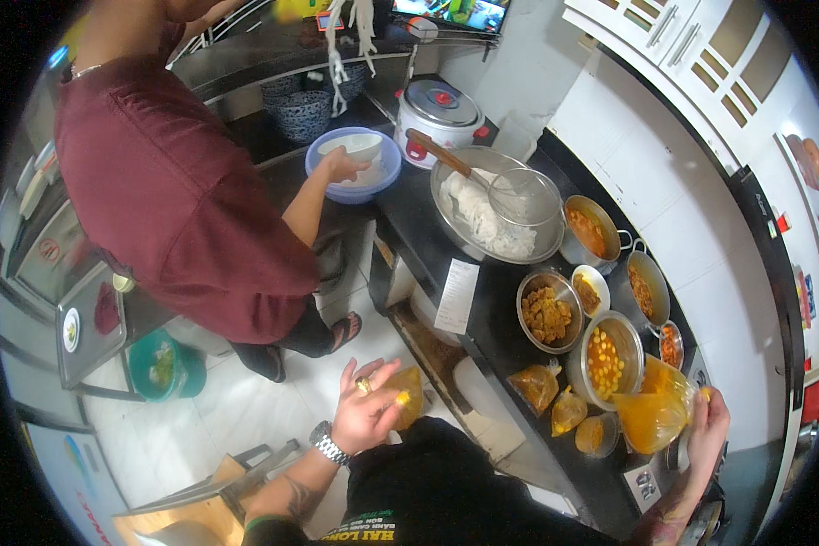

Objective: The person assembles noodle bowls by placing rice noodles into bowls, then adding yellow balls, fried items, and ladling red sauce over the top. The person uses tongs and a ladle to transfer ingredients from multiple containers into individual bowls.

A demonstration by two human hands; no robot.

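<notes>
My left hand [366,414], with a watch on its wrist, is out over the floor beside the counter. Its fingers are partly curled, with thumb and finger pinched at the neck of a small plastic bag of orange-yellow liquid [410,393]. At the counter's near right, my right hand [708,429] grips the gathered top of a clear plastic bag of orange soup [653,419]. That bag hangs tilted beside the steel pot of small yellow balls [577,364]. Two filled, closed bags [534,387] and a small tub [591,437] lie nearby.
A person in maroon [173,191] holds a white bowl [353,146] over a blue basin [387,182]. Along the black counter stand a large bowl of noodles [446,214] with a strainer [525,196], several food pans, and a rice cooker [439,109]. A paper slip [457,296] lies there.
</notes>
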